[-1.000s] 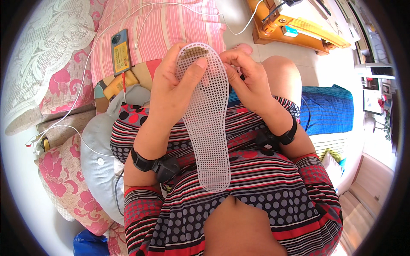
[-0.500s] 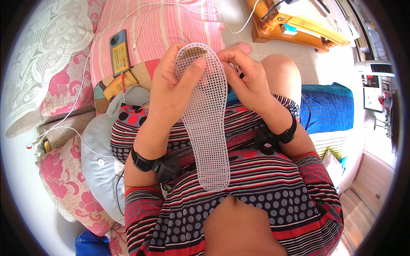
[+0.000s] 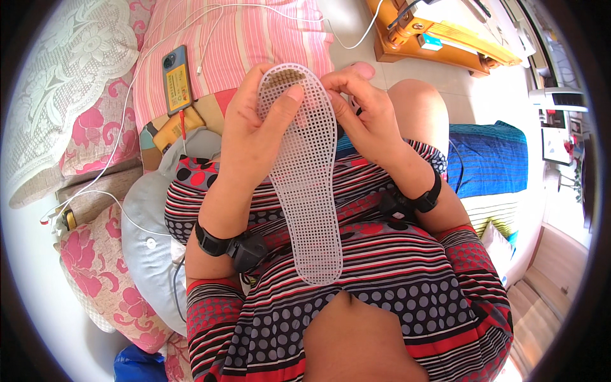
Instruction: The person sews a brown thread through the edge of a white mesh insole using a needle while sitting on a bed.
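Below the grips, nearest the chest, is a striped and dotted dress (image 3: 382, 254), and over it hangs the narrow heel end of a white mesh sole (image 3: 309, 191); whether that end touches the cloth, I can't say. The broad toe end sits up between the two grips. The left grip (image 3: 258, 127) holds the sole firmly by its left edge, thumb across the face, the other fingers mostly lost behind it. Just above that thumb tip is a brown patch (image 3: 281, 77), its texture too fine to read from here. The right grip (image 3: 368, 118) is narrow, thumb and forefinger bent in at the right edge; I can't tell whether they pinch the rim or something thin, and its remaining fingers are largely hidden.

Left of the left grip, a grey cushion (image 3: 143, 229) goes partly out of sight behind the arm. Farther up that side a phone (image 3: 177, 83) lies back up, near a yellow object (image 3: 170, 132) I can't identify. Beyond the left grip, pink striped cloth (image 3: 254, 41) runs off the top. Past the right grip, wooden furniture (image 3: 455, 54) is cut off too, and the far right washes out in glare.
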Tool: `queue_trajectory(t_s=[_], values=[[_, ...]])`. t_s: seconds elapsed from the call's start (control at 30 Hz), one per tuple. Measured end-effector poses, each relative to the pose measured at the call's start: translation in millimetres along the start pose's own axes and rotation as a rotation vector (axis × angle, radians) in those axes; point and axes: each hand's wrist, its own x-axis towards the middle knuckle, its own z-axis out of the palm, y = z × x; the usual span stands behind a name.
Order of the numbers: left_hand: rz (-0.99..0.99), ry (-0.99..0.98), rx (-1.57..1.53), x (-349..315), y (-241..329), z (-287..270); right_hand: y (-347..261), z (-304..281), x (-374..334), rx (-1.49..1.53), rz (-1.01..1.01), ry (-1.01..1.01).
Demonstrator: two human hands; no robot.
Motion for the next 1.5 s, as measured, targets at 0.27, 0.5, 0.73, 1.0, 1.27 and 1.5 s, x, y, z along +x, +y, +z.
queue_trajectory(t_s=[0.27, 0.5, 0.73, 1.0, 1.27, 1.5], values=[[-0.022, -0.002, -0.001, -0.2, 0.7, -0.2, -0.8, 0.0, 0.4, -0.006, -0.024, -0.015], [-0.022, -0.019, 0.007, -0.1, 0.6, -0.2, 1.1, 1.2, 0.1, 0.021, -0.014, -0.009], [-0.030, -0.013, -0.025, -0.2, 0.1, 0.5, 5.9, 3.4, 2.5, 0.073, -0.035, 0.027], [-0.026, -0.020, -0.013, 0.4, 0.6, 0.0, 10.9, 4.6, 4.7, 0.096, -0.056, 0.058], [-0.023, 0.010, -0.028, -0.1, 0.2, 2.0, 13.9, 4.4, 2.4, 0.101, -0.033, 0.048], [-0.001, -0.018, -0.024, 0.5, 1.5, 1.5, 14.0, 3.9, 1.7, 0.120, -0.006, 0.052]])
